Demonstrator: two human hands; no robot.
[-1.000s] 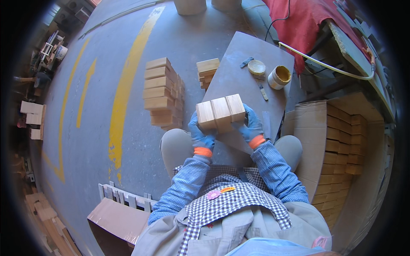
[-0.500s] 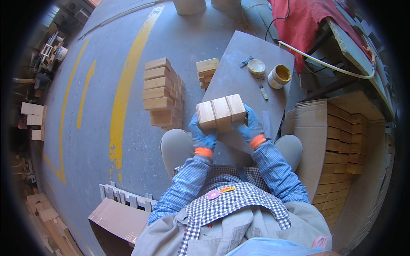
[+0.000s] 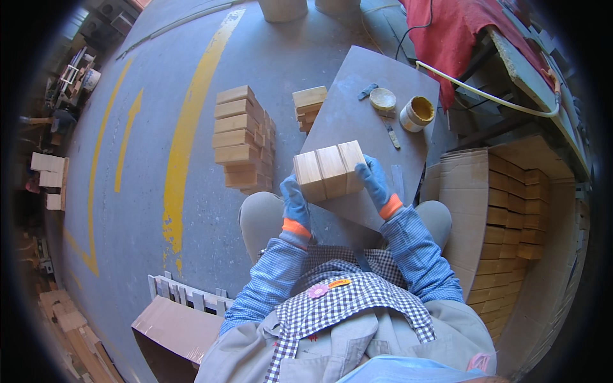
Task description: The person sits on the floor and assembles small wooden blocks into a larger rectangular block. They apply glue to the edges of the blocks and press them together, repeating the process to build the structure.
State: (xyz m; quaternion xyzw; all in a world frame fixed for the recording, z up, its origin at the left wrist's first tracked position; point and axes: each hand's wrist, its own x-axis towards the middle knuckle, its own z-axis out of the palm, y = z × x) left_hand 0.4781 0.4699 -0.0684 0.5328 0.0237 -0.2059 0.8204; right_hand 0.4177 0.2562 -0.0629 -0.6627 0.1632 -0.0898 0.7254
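Observation:
Three pale wooden blocks (image 3: 329,171) sit side by side in a row between my gloved hands, over the near edge of a grey board (image 3: 357,76). My left hand (image 3: 295,203), in a blue glove with an orange cuff, presses on the row's left end. On the right end, my right hand (image 3: 377,182) grips with its fingers against the side of the last block. What bears the blocks from below is hidden. Beyond them on the board lie an open tin of yellowish paste (image 3: 418,113), a round lid (image 3: 382,99) and a putty knife (image 3: 392,135).
Stacked wooden blocks (image 3: 236,134) stand on the floor at left, with a smaller stack (image 3: 310,99) beside the board. At right, a cardboard box (image 3: 469,210) holds many blocks. A pale hose (image 3: 485,96) hangs from the bench with red cloth (image 3: 440,38). Another carton (image 3: 179,329) sits lower left.
My left hand has slid down and left along the end of the blocks. My right hand's fingers have come up from beneath to the right side. The blocks have barely moved.

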